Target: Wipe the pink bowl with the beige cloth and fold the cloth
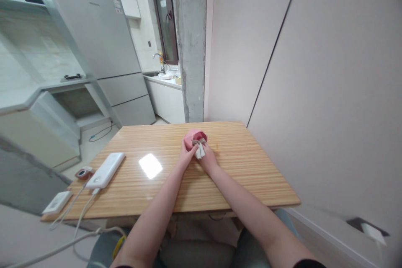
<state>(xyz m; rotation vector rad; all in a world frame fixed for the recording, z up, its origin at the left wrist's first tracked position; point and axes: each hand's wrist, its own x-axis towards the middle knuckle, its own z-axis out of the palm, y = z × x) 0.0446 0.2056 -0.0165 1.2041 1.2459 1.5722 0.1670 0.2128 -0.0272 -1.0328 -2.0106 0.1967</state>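
Observation:
My two hands meet over the middle of a wooden table [245,176]. My left hand [186,155] grips a small pink cloth pouch [192,137] from the left. My right hand [207,157] pinches a whitish-grey strip [199,150] that hangs out of the pouch's mouth. The pouch rests on the tabletop between the fingers. How far the strip reaches inside the pouch is hidden.
A white power bank [106,170] with cables lies at the table's left side, next to a small round red-brown object [83,173] and a flat white device [57,203]. A wall runs along the table's right edge. A fridge [103,46] and kitchen counter stand beyond.

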